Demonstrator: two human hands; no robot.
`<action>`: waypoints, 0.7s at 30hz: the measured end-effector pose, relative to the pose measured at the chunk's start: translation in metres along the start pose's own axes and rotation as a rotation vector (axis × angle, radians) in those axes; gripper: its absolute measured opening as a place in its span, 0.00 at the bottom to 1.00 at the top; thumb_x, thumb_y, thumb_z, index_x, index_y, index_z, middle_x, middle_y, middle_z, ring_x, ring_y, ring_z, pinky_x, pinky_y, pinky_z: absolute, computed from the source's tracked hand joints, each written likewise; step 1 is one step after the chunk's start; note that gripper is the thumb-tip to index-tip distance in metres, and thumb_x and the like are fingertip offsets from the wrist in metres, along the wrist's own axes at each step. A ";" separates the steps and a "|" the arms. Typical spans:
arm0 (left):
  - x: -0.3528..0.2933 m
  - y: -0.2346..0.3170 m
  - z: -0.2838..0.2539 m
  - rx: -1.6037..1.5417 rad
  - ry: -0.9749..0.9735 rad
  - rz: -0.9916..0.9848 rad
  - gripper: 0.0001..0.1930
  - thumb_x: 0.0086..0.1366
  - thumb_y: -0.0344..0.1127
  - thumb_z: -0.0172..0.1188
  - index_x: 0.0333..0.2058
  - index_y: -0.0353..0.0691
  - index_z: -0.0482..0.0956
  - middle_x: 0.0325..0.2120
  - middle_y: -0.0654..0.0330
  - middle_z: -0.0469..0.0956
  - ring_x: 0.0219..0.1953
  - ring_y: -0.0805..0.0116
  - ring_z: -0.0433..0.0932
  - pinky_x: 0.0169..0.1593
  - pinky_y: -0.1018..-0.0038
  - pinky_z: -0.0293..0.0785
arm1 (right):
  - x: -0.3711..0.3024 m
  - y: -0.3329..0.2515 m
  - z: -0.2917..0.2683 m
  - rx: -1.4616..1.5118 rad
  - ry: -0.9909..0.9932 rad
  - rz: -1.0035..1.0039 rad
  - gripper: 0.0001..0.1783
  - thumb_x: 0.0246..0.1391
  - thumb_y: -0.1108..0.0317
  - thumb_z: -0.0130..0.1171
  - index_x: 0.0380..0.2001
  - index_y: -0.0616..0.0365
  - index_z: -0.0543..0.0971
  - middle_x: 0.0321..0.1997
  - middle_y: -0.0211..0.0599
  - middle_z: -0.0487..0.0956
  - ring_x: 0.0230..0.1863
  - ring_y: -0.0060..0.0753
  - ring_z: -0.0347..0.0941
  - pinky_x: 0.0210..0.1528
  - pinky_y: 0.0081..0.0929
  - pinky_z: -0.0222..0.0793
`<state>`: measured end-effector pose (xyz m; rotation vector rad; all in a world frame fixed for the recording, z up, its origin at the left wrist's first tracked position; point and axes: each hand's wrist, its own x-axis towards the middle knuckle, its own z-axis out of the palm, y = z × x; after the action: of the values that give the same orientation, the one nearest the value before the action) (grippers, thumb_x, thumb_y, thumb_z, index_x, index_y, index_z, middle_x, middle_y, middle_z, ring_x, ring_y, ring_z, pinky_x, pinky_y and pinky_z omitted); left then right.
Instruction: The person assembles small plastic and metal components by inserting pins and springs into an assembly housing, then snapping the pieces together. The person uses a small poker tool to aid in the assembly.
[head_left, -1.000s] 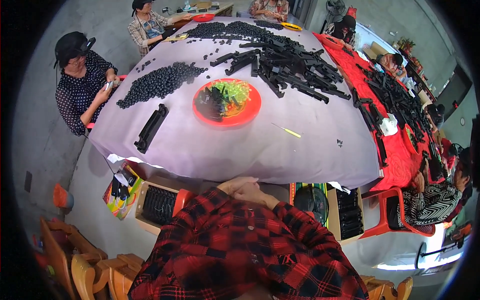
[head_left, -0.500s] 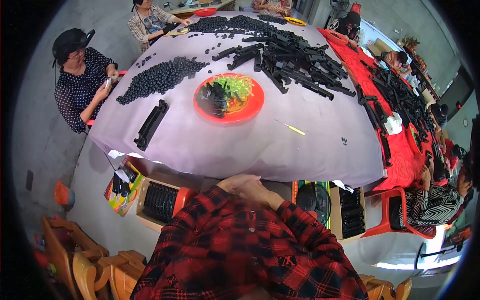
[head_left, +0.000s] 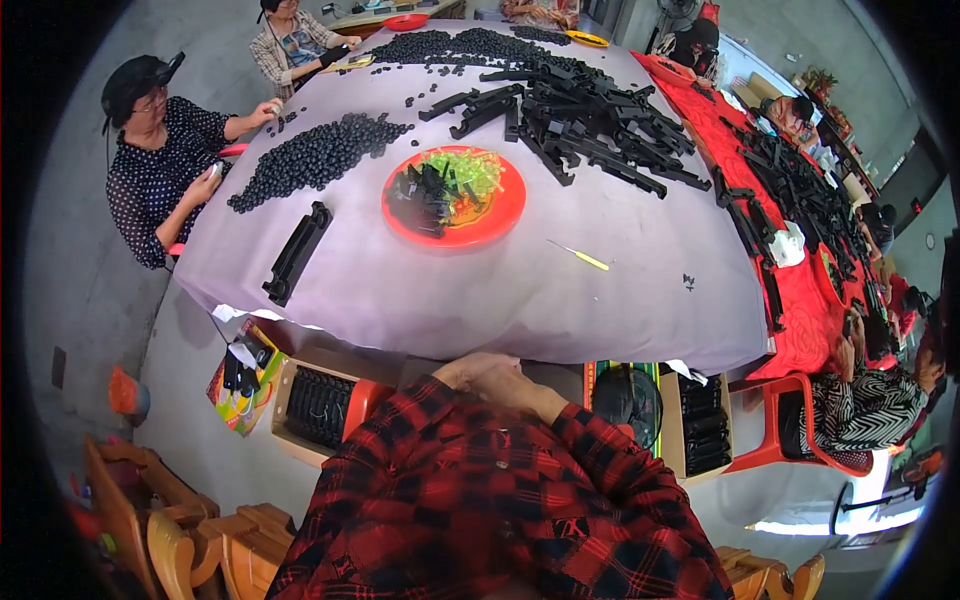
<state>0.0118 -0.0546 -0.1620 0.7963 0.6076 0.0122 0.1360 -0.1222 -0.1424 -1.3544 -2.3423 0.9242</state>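
My left hand (head_left: 468, 370) and my right hand (head_left: 520, 392) rest together, one against the other, at the near edge of the table. Their fingers are folded in and mostly hidden, and no object shows in them. Nearest on the cloth is a red plate (head_left: 400, 226) with small black parts and light green pieces on it. To its right lies a thin pick with a yellow handle (head_left: 590, 260). A single long black plastic part (head_left: 298, 254) lies at the left. Behind the plate is a heap of similar long black parts (head_left: 590, 120).
A pile of small black round pieces (head_left: 315, 160) lies at the left, with another (head_left: 480, 45) farther back. Co-workers sit around this table and the red-covered one (head_left: 805, 345). Boxes of black parts (head_left: 320, 400) (head_left: 704, 430) stand on both sides of me.
The person at the left has stretched an arm out to the small pieces on the table. My hands stay together where they were; the view has shifted slightly.
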 end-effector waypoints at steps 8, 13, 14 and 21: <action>-0.005 0.005 0.007 0.041 0.017 -0.024 0.17 0.68 0.47 0.56 0.41 0.37 0.79 0.40 0.62 0.79 0.43 0.71 0.76 0.49 0.72 0.73 | -0.003 0.004 0.008 -0.028 0.020 -0.023 0.11 0.44 0.72 0.61 0.34 0.59 0.81 0.32 0.48 0.81 0.38 0.52 0.78 0.40 0.45 0.71; -0.003 0.004 0.006 0.035 -0.009 -0.016 0.18 0.68 0.48 0.56 0.42 0.37 0.79 0.40 0.61 0.78 0.44 0.71 0.76 0.50 0.72 0.72 | -0.003 0.019 0.018 -0.109 0.019 -0.036 0.11 0.42 0.71 0.62 0.33 0.59 0.81 0.31 0.48 0.80 0.38 0.53 0.77 0.40 0.46 0.71; -0.007 0.007 0.010 0.017 -0.010 -0.017 0.18 0.68 0.48 0.56 0.42 0.37 0.79 0.40 0.61 0.78 0.44 0.71 0.75 0.50 0.72 0.72 | -0.005 0.018 0.018 -0.117 0.056 -0.050 0.11 0.43 0.71 0.62 0.33 0.58 0.81 0.32 0.47 0.80 0.37 0.53 0.77 0.40 0.46 0.71; -0.004 0.005 0.004 0.283 -0.025 0.094 0.18 0.68 0.47 0.56 0.43 0.36 0.79 0.43 0.60 0.78 0.46 0.70 0.75 0.52 0.72 0.71 | -0.002 0.007 0.008 -0.040 -0.021 0.021 0.11 0.50 0.73 0.54 0.36 0.59 0.82 0.34 0.53 0.82 0.36 0.53 0.80 0.39 0.43 0.73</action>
<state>0.0117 -0.0548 -0.1551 1.0970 0.5548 0.0024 0.1376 -0.1242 -0.1529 -1.3931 -2.3786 0.9064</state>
